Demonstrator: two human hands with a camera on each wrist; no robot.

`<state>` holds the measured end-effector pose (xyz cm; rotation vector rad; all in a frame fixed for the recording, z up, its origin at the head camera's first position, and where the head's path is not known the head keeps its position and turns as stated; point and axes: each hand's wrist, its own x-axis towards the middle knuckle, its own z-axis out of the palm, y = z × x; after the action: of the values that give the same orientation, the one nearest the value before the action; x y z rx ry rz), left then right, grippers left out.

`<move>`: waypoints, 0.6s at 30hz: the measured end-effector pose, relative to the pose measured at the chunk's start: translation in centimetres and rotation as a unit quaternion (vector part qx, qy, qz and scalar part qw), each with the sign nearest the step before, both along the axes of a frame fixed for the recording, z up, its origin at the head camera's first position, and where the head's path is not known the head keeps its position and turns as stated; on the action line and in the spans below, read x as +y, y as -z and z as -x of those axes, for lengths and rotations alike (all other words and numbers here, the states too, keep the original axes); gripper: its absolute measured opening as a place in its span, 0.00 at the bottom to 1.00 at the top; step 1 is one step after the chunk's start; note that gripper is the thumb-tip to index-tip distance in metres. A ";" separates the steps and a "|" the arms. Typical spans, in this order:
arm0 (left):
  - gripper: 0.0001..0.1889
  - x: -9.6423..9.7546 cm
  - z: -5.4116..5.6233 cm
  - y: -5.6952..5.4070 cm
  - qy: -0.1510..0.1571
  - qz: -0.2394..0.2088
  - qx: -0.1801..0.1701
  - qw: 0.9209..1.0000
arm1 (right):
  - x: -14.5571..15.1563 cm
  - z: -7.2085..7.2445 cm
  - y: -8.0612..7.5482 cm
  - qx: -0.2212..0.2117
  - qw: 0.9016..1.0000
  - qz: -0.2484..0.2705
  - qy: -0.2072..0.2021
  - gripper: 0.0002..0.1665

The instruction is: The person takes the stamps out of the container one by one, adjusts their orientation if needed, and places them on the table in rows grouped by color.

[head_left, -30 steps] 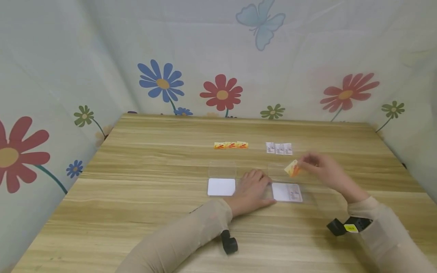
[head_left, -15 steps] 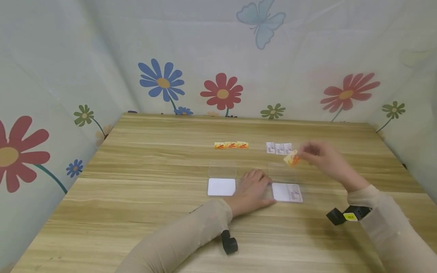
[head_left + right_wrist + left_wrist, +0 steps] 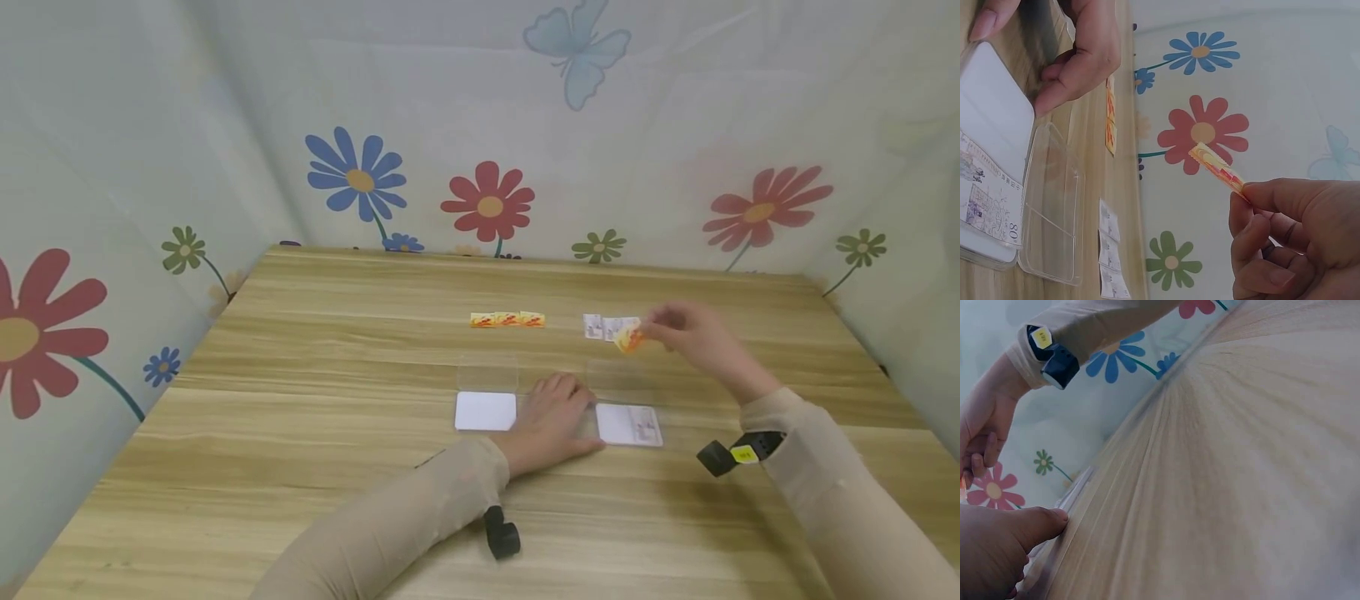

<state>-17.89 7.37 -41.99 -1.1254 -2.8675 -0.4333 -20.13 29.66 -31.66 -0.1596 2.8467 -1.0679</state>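
Observation:
My right hand (image 3: 693, 337) pinches a yellow-and-orange stamp (image 3: 1219, 170) between thumb and fingertips, held above the table. In the head view that stamp partly covers the right end of a row of pale printed stamps (image 3: 593, 327). My left hand (image 3: 551, 421) rests on the table, fingers spread, between two small clear cases with raised-open lids. Its thumb and a fingertip touch or nearly touch the edge of the right case (image 3: 615, 425). A pale stamp (image 3: 991, 194) marked 80 lies on the white insert of that case. The left case (image 3: 486, 412) shows a plain white insert.
Several yellow-and-orange stamps (image 3: 507, 319) lie in a row farther back, left of the pale ones. The transparent lid (image 3: 1054, 206) of the right case lies folded back behind it. A flower-printed curtain (image 3: 420, 100) stands behind the wooden table (image 3: 300, 333).
My right hand has moved away and slightly left with the yellow-and-orange stamp, from above the right case's lid to over the pale stamps. The left hand stays in place.

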 end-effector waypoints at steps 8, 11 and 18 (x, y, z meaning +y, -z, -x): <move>0.29 0.2 0.1 -0.2 -0.001 -0.001 -0.002 1.000 | 0.0 1.7 0.5 -0.016 1.000 -0.004 0.009 0.20; 0.29 0.3 0.1 -0.2 -0.002 -0.001 -0.002 1.000 | 0.0 2.3 0.5 -0.022 1.000 -0.004 0.012 0.21; 0.29 0.4 0.2 -0.3 -0.003 -0.008 -0.003 1.000 | -0.4 3.5 0.4 -0.021 1.000 0.012 0.012 0.18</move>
<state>-18.11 7.77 -41.73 -1.1134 -2.8665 -0.4577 -23.66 29.24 -32.03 -0.1044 2.8070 -1.0964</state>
